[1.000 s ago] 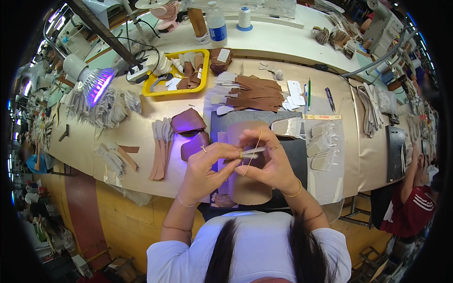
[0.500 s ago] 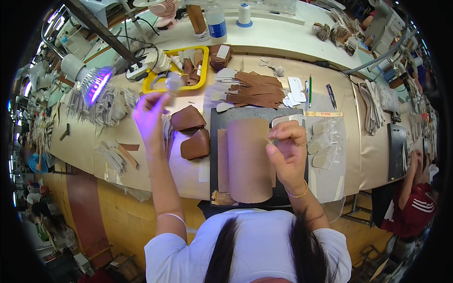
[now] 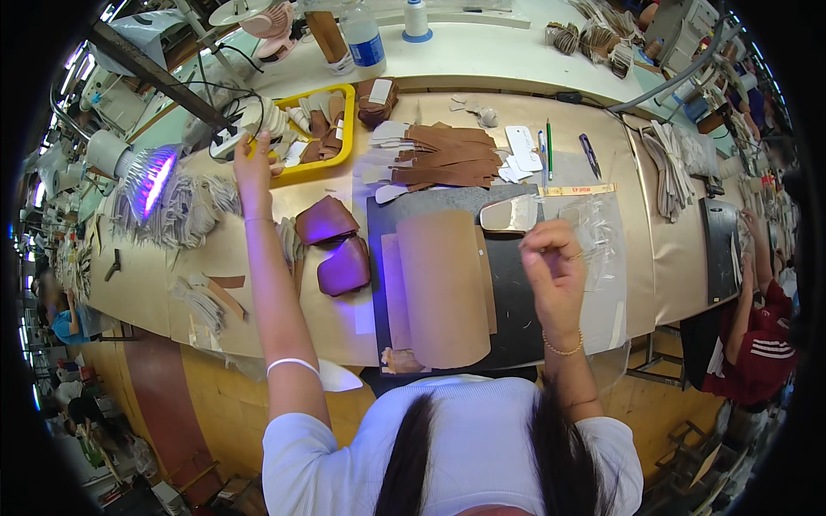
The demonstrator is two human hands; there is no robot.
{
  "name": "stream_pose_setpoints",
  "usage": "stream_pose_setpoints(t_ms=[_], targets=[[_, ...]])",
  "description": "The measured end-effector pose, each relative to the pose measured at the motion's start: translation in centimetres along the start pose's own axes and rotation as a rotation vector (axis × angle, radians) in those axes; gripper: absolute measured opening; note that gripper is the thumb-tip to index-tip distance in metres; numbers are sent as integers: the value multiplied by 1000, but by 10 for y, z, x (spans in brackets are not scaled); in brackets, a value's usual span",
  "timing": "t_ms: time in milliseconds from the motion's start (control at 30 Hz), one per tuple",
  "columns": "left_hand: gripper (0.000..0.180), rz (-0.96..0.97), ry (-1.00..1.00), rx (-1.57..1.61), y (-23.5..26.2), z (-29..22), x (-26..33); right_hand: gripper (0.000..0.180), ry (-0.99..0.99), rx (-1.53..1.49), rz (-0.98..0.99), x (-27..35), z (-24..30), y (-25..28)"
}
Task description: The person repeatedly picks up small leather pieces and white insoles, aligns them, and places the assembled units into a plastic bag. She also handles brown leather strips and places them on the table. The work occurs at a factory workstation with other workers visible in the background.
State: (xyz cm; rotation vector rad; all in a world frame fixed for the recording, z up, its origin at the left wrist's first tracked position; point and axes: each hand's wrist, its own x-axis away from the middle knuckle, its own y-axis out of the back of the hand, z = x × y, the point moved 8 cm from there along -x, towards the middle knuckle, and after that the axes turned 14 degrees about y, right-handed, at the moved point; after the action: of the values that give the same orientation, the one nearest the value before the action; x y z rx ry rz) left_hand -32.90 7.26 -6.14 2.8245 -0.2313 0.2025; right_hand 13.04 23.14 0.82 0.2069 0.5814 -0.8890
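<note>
My left hand (image 3: 256, 172) reaches over the near left end of a yellow plastic basket (image 3: 344, 142), its fingers apart and nothing seen held in them. White and brown pieces lie in the basket. My right hand (image 3: 555, 267) hovers above the right side of a black board (image 3: 516, 318), fingers curled and thumb against them; whatever they pinch, if anything, is too small to make out. On the board rests a curved tan slab (image 3: 446, 292) over flat brown sheets (image 3: 392, 292). A pale, dark-edged piece (image 3: 509, 214) lies at the board's far right corner.
Brown leather stacks (image 3: 344, 267) sit left of the board, and brown strips (image 3: 456, 155) beyond it. A lamp (image 3: 151, 181) glows purple at left. Pens (image 3: 551, 146), a cutter (image 3: 589, 155) and a plastic sheet (image 3: 598, 258) lie right. A co-worker (image 3: 761, 335) sits far right.
My left hand has moved to the basket's near left end; the whitish piece it held is no longer seen in it. My right hand has moved right, off the tan slab.
</note>
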Motion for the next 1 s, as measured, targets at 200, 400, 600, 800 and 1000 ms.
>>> stream_pose_setpoints(t_ms=[200, 400, 600, 800, 1000], targets=[[37, 260, -106, 110, 30, -75, 101, 9, -19, -16, -96, 5, -2, 25], [27, 368, -68, 155, 53, -47, 164, 11, 145, 247, -189, -1, 28, 63], [27, 575, 71, 226, 37, 11, 198, 14, 103, 559, -157, 1, 39, 109], [27, 585, 38, 210, 35, 18, 217, 17, -63, 809, 155, 1, 7, 106], [25, 499, 48, 87, 54, 49, 210, 26, -253, 1105, 417, 46, -41, 163]])
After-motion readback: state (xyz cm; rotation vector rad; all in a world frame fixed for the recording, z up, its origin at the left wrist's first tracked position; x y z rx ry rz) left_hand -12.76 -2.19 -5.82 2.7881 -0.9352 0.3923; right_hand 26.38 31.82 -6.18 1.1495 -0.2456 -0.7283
